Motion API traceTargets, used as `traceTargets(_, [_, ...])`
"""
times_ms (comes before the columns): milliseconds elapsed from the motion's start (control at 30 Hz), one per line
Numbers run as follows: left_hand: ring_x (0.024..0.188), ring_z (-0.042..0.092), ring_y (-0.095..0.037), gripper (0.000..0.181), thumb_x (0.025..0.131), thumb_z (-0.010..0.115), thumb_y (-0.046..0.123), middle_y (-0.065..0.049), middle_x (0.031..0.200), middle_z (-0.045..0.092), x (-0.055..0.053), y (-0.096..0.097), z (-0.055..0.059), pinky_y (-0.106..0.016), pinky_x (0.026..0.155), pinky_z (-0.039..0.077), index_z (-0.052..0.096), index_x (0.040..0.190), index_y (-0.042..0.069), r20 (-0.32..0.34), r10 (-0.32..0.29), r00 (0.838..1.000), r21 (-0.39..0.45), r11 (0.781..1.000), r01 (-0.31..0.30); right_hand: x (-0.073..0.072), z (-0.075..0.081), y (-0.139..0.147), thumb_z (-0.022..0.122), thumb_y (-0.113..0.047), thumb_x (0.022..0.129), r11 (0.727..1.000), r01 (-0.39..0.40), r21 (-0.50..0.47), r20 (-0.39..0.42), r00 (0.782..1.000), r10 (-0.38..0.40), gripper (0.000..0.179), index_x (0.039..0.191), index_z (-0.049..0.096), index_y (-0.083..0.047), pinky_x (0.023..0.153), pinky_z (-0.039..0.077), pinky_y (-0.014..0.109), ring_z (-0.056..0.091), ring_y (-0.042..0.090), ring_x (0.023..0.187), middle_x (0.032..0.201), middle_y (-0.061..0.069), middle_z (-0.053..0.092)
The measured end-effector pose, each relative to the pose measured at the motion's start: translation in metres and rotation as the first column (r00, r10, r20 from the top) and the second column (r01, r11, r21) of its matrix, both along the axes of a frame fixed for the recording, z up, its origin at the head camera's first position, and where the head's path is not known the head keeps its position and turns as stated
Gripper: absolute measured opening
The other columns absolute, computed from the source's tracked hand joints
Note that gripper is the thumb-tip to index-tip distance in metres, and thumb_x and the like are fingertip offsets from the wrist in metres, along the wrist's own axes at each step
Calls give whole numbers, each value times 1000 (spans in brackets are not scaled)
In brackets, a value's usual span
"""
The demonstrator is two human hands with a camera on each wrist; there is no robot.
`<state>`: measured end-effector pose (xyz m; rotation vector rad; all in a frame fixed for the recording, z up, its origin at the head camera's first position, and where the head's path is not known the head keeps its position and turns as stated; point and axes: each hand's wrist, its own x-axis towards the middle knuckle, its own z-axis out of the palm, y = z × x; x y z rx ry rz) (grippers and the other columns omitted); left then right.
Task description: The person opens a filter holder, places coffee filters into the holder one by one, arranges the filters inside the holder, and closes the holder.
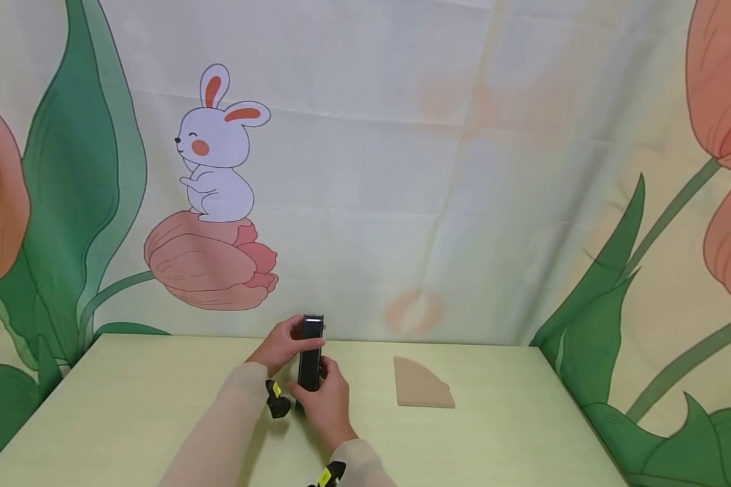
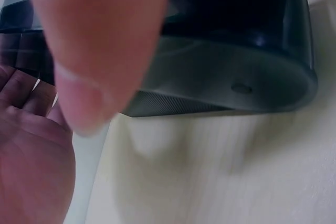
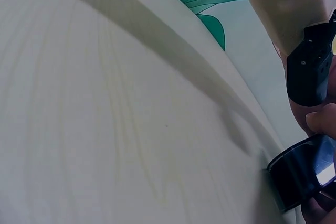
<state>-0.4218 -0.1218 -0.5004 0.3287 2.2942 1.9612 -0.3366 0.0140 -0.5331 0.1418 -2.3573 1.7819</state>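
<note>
A long, glossy black case-like object with rounded edges is held between both hands near the back edge of the table. My left hand grips its upper, far part, thumb laid across the top. Lower down, my right hand holds the near end between thumb and fingers. Seen from the left wrist, the dark object shows a grey end with a small oval mark and a finely ribbed strip, close over the table. In the right wrist view only one end of the black object shows; its exact kind I cannot tell.
A flat tan quarter-round piece lies on the pale table to the right of the hands. Behind the table hangs a cloth backdrop printed with a rabbit and tulips. Black wrist camera mounts sit at both sleeves.
</note>
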Motion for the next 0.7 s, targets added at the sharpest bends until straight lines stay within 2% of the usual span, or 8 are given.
traceTargets(167, [132, 58, -29, 58, 90, 79, 20, -22, 141, 62, 2, 2, 2, -56, 121, 35, 54, 141, 7, -7, -19, 1000, 37, 999, 19, 0, 0, 0, 87, -21, 82, 999, 14, 30, 2, 1000, -14, 66, 136, 55, -2, 104, 54, 46, 68, 28, 120, 132, 15, 67])
traceTargets(267, [133, 58, -30, 58, 90, 79, 19, -22, 141, 62, 3, 3, 3, -56, 121, 34, 54, 141, 6, -1, -11, 1000, 52, 999, 11, 0, 1, 0, 88, -22, 81, 998, 31, 57, -7, 999, -31, 65, 135, 57, -1, 103, 55, 45, 69, 24, 115, 128, 14, 70])
traceTargets(500, [133, 57, -31, 61, 90, 80, 24, -18, 138, 65, 4, 1, 4, -56, 120, 36, 54, 142, 6, 10, 32, 999, -7, 999, -32, 1, 4, 1, 88, -21, 79, 993, 64, 99, -55, 997, -59, 53, 125, 67, -4, 93, 59, 42, 73, 16, 98, 109, 8, 77])
traceTargets(700, [137, 54, -35, 77, 89, 81, 29, -21, 146, 58, 5, -1, 6, -55, 119, 38, 44, 151, 2, 17, 87, 996, -57, 995, -86, 1, 5, 3, 89, -19, 79, 992, 59, 109, -73, 996, -51, 47, 120, 71, -6, 87, 60, 38, 72, 12, 90, 101, 5, 79])
